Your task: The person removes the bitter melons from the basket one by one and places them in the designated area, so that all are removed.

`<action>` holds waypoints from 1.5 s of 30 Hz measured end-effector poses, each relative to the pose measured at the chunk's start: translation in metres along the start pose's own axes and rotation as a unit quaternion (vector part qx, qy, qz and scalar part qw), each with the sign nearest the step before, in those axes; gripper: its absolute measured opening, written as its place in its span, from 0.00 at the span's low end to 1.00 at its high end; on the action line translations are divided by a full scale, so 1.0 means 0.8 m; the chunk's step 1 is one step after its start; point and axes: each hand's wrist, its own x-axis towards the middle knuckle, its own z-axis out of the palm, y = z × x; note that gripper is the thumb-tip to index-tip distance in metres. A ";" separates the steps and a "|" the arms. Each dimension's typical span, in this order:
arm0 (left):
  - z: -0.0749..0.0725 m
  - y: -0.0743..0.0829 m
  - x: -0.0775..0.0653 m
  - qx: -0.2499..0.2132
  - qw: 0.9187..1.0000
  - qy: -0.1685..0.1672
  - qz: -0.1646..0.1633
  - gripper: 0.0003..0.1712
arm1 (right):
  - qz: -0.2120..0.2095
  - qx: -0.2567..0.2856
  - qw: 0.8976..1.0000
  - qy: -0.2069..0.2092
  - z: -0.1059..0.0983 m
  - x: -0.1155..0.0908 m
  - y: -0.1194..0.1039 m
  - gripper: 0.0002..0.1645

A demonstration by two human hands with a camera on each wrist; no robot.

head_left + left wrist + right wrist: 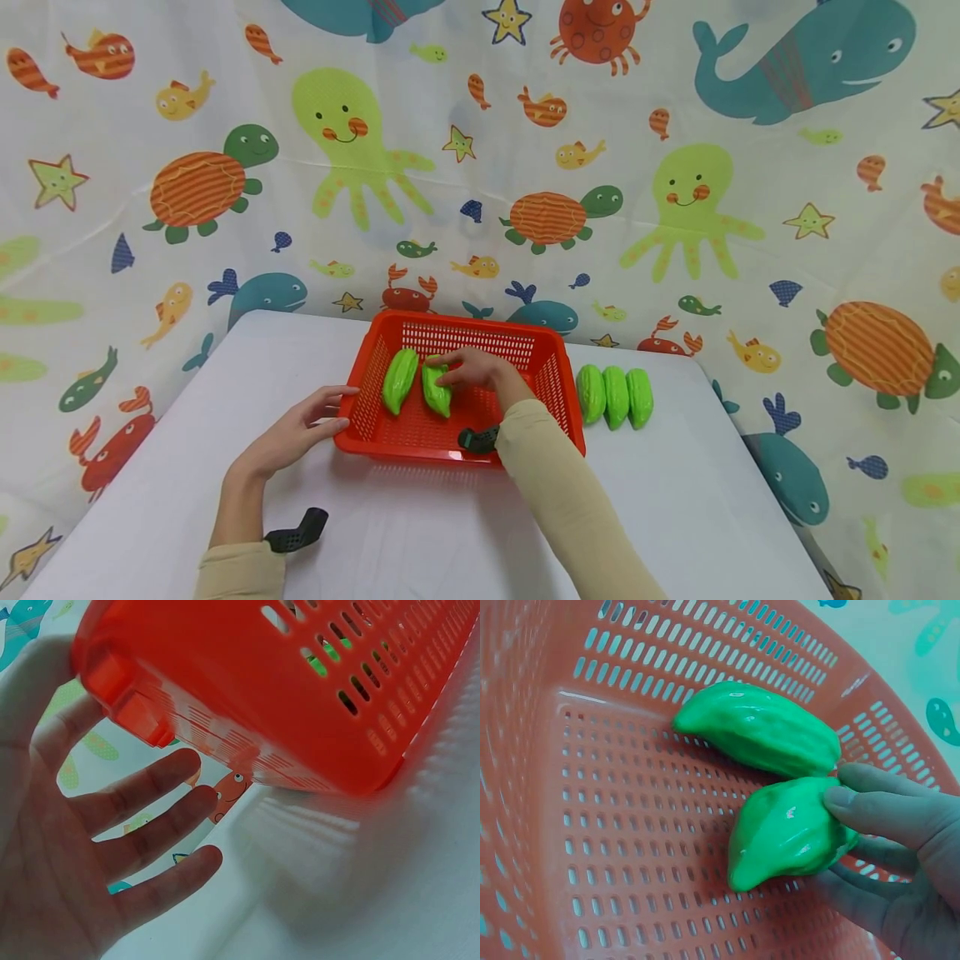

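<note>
- The right hand (471, 368) is inside the red basket (450, 455), its thumb and fingers gripping one green vegetable (436, 402) by its blunt end; the pointed end faces the near wall (whether it touches the basket floor, I cannot tell).
- A second green vegetable (401, 381) lies in the basket just beside the gripped one, to its left in the head view, near the left wall.
- The left hand (303, 427) is at the basket's left side, thumb and index finger touching the rim; its other three fingers are extended and spread, holding nothing.
- Three more green vegetables (617, 398) lie side by side in a row on the white table (405, 542), just right of the basket.
- Both forearms wear beige sleeves (577, 500), with a black wrist device (296, 533) on each.
- Behind the table hangs a white cloth (442, 100) printed with octopuses, turtles, whales, crabs, fish and stars.
</note>
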 end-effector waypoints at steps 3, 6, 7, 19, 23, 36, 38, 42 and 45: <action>0.000 0.001 0.000 -0.001 1.000 -0.001 -0.001 0.31 | -0.002 0.011 1.000 -0.003 -0.001 0.002 0.002 0.27; 0.000 0.001 0.000 -0.002 1.000 -0.002 -0.001 0.32 | -0.001 0.030 1.000 0.003 -0.002 0.003 0.005 0.26; 0.000 0.001 0.000 -0.002 1.000 -0.001 -0.001 0.32 | -0.001 0.036 0.999 0.005 -0.002 0.003 0.005 0.25; 0.000 0.002 -0.001 -0.001 1.000 0.000 -0.001 0.31 | 0.016 0.041 0.999 0.018 -0.003 0.000 0.005 0.23; -0.001 0.002 -0.001 0.000 1.000 0.001 -0.002 0.31 | 0.021 0.044 0.999 0.012 -0.003 0.000 0.005 0.23; -0.001 0.000 -0.001 0.003 1.000 -0.004 -0.004 0.32 | 0.029 0.055 0.998 -0.002 -0.002 -0.001 0.008 0.22; -0.001 0.001 -0.002 0.005 1.000 -0.004 -0.006 0.32 | 0.028 0.045 0.999 0.001 -0.003 -0.003 0.007 0.22; 0.000 0.002 -0.001 0.006 1.000 -0.002 -0.006 0.32 | 0.030 0.045 0.998 0.013 -0.006 -0.005 0.005 0.21; -0.001 0.001 -0.001 0.007 1.000 -0.002 -0.003 0.32 | 0.031 0.059 0.998 0.022 -0.011 -0.007 0.001 0.21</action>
